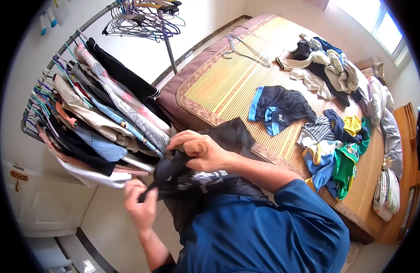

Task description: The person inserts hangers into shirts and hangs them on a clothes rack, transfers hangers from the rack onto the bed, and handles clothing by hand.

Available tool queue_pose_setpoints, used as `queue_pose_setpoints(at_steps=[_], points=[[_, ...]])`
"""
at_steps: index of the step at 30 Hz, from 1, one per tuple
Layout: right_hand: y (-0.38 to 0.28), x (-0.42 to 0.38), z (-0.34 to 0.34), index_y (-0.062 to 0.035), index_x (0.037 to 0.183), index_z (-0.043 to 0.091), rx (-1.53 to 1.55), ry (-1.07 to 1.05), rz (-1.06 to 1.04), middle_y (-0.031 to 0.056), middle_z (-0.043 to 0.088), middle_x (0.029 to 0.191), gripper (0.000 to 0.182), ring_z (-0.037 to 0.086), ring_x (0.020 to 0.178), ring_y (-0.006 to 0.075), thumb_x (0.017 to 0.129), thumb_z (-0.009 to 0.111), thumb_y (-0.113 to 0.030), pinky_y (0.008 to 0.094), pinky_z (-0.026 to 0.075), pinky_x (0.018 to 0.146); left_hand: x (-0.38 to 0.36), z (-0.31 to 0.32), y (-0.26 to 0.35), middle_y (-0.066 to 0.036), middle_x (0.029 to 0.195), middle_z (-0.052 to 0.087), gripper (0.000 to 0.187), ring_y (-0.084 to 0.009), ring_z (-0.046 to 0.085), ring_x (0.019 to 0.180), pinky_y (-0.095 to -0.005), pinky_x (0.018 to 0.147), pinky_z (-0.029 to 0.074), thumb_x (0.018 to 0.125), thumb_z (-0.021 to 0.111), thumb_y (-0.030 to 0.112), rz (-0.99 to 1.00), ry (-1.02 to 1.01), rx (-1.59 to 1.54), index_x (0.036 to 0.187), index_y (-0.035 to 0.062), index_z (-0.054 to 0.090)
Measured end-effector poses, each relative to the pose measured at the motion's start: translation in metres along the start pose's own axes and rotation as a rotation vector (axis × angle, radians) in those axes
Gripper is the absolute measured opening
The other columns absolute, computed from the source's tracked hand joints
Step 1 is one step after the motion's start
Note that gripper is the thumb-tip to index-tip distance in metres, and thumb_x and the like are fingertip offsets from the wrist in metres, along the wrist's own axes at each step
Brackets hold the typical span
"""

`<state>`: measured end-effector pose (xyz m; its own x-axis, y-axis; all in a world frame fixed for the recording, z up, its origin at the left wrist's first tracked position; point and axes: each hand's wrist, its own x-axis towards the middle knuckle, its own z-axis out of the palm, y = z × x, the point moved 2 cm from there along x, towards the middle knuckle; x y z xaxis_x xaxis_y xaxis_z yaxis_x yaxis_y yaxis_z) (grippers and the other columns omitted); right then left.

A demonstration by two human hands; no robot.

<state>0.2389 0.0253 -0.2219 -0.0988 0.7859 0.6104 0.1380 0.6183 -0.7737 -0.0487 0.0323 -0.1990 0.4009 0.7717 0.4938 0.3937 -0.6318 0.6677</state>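
By the left hand (140, 204) and the right hand (202, 151), with fingers bent, a black garment (230, 136) is pinched; its white print (212, 176) cannot be read.

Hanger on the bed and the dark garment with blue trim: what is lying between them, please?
Nothing lies between the hanger and the dark garment; the head view shows only bare striped mat.

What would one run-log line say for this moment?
left grip: black garment | right grip: same garment | clothes rack: beside bed | loose clothes: on bed
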Motion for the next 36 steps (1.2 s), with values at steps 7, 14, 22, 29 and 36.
queue_pose_setpoints(at_steps=[7,14,22,29,36], points=[[-0.098,0.053,0.055,-0.0021,0.066,0.048,0.039,-0.160,-0.461,0.0167,0.067,0.106,0.026,0.064,0.109,0.0388,0.071,0.073,0.001,0.0493,0.050,0.101,0.018,-0.092,0.067,-0.015,0.101,0.065,0.024,-0.0195,0.061,0.088,-0.0323,0.086,0.054,0.087,0.062,-0.020,0.242,0.561,-0.017,0.093,0.0001,0.050],[-0.085,-0.001,0.053,-0.0030,0.083,0.056,-0.070,-0.350,-0.012,0.0141,0.058,0.074,0.023,0.061,0.069,0.0367,0.078,0.076,-0.010,0.0451,0.049,0.063,-0.028,-0.080,0.048,-0.003,0.092,0.063,0.017,-0.0113,0.057,0.086,-0.0258,0.082,0.048,0.085,0.073,-0.008,-0.084,0.404,-0.027,0.093,0.0018,0.061],[-0.045,-0.067,-0.034,-0.0014,0.094,0.069,-0.369,-0.088,0.544,0.0159,0.072,0.089,0.013,0.071,0.079,0.0316,0.090,0.074,-0.012,0.0424,0.055,0.070,-0.046,0.001,0.004,0.003,0.082,0.063,0.014,-0.0067,0.055,0.077,-0.0243,0.072,0.047,0.090,0.080,0.005,-0.354,0.069,-0.124,0.093,-0.0004,0.068],[0.050,-0.068,-0.110,-0.0010,0.102,0.073,-0.586,0.164,0.638,0.0166,0.073,0.096,0.019,0.072,0.094,0.0339,0.090,0.075,-0.015,0.0421,0.056,0.085,-0.039,0.049,-0.043,-0.003,0.086,0.073,0.012,-0.0088,0.064,0.082,-0.0273,0.079,0.053,0.089,0.079,0.002,-0.489,-0.103,-0.094,0.095,-0.0048,0.072],[0.159,-0.038,-0.215,-0.0029,0.119,0.070,-0.993,0.324,0.386,0.0207,0.068,0.126,0.031,0.063,0.120,0.0404,0.091,0.074,-0.016,0.0463,0.050,0.105,-0.046,0.062,-0.065,-0.009,0.083,0.074,0.015,-0.0129,0.067,0.077,-0.0300,0.075,0.055,0.090,0.080,0.006,-0.615,-0.020,-0.086,0.097,-0.0046,0.073]])
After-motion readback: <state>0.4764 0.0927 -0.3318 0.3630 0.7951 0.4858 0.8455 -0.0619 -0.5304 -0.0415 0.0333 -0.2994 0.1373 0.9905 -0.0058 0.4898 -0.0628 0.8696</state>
